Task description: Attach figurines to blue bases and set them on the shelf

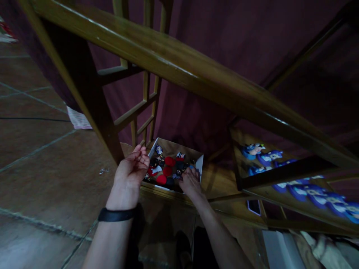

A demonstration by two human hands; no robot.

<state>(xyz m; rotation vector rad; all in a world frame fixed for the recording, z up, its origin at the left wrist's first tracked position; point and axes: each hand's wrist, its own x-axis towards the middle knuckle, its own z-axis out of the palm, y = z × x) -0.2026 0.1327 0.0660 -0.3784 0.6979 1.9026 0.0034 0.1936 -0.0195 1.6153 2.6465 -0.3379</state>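
Note:
My left hand (131, 166) is turned palm up beside the left wall of a shallow white box (199, 164), its fingers loosely curled and apart, with nothing in them. Inside the box lie several small figurines, among them a purple-haired figure (159, 149) in the back left corner, and round red pieces (167, 171) mixed with dark ones. Over the right side of the box, my right hand (190, 181) reaches down among the pieces. Its fingers are bent together, and whatever they hold is hidden at the fingertips.
The box stands on a low wooden shelf (218, 183). A thick wooden rail (179, 69) crosses above it, and a lattice (134, 112) rises at the left. Several blue figures (314, 192) lie on a shelf at right. A phone (254, 206) rests below them.

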